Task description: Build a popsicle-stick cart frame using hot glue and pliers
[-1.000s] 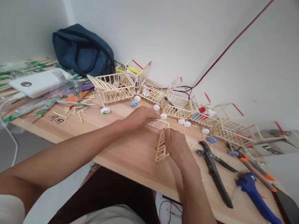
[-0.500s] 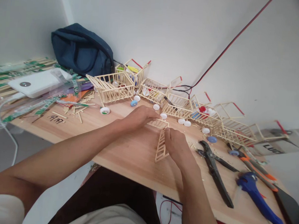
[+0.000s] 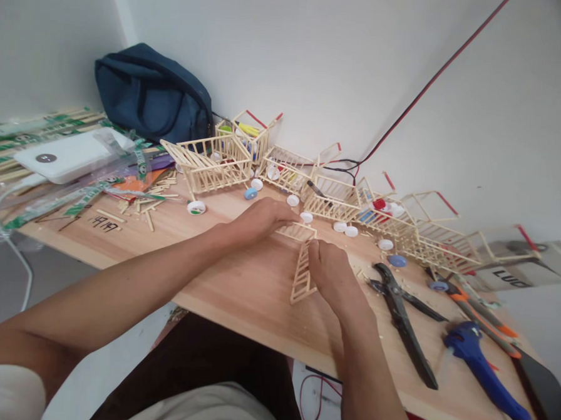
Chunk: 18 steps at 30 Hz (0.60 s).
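My left hand (image 3: 260,221) rests on the wooden table (image 3: 239,289) with its fingers pinched on the far end of a small lattice panel of thin wooden sticks (image 3: 300,231). My right hand (image 3: 331,273) is curled beside a second ladder-like stick panel (image 3: 302,276) and holds its right edge. The two panels meet at a corner between my hands. Behind them stands a row of small stick-built carts (image 3: 337,197), with bottle caps (image 3: 346,229) lying loose in front.
Black pliers (image 3: 404,320), a blue-handled tool (image 3: 481,370) and an orange-handled tool (image 3: 479,314) lie at the right. A dark blue bag (image 3: 149,100) leans on the wall at the back left. A white device (image 3: 62,156), plastic wrappers and loose sticks (image 3: 142,203) cover the left.
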Tool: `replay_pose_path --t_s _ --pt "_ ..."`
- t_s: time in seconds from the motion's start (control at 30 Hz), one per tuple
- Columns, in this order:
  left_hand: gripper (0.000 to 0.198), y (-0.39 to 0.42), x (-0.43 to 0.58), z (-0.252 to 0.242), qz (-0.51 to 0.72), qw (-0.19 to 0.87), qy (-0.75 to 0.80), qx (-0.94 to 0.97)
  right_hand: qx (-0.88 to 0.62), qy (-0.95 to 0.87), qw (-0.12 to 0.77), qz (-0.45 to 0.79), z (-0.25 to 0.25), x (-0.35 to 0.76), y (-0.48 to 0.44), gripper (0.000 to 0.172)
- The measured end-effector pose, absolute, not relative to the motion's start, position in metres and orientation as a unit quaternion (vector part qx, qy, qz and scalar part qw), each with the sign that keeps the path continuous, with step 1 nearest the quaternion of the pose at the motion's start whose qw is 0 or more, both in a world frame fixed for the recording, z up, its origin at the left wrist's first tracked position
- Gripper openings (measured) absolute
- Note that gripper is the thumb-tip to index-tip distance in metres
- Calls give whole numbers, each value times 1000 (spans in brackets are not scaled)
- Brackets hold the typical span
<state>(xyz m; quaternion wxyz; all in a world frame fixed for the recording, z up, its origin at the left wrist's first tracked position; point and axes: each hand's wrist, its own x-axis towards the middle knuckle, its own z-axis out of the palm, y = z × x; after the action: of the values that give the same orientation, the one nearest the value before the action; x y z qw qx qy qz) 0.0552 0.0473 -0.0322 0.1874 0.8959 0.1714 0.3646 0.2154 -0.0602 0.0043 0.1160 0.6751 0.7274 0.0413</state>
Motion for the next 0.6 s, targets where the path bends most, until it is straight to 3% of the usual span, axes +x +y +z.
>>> replay_pose_path --t_s 0.3,0.6 --pt "27 47 55 -31 357 192 187 895 673 728 130 14 12 213 -58 34" --pt "27 45 54 -29 346 183 198 899 704 707 43 -55 17 218 -55 43"
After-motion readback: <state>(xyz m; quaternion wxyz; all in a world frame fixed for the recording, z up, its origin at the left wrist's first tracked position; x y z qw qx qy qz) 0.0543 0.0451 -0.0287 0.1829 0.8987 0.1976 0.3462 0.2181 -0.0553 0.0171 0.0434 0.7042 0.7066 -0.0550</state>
